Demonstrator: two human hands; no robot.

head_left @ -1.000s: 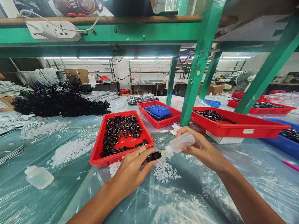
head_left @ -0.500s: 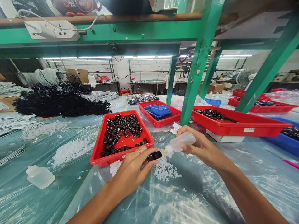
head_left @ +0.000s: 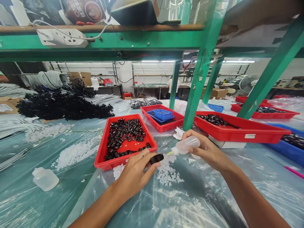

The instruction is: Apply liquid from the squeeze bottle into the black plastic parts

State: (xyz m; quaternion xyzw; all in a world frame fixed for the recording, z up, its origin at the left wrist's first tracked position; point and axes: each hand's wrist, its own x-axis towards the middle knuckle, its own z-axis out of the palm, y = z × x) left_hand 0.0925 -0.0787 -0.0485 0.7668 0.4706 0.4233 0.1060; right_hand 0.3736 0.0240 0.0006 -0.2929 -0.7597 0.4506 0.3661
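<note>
While the left hand [head_left: 134, 167] pinches a black part [head_left: 157, 158] over the tabletop [head_left: 21, 198], the right hand [head_left: 207, 152] grips a bottle [head_left: 186, 145], its nozzle [head_left: 170, 153] near; too hard a squeeze could drip onto the white bits [head_left: 168, 175]

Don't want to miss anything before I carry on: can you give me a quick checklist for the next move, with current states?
1. Black part gripped by left hand: ok, held between thumb and fingers.
2. Squeeze bottle gripped by right hand: ok.
3. Yellow nozzle apart from the part: ok, a small gap shows.
4. Surface below free of loose pieces: not ok, white bits lie scattered.
5. Liquid left in that bottle: cannot tell.
</note>
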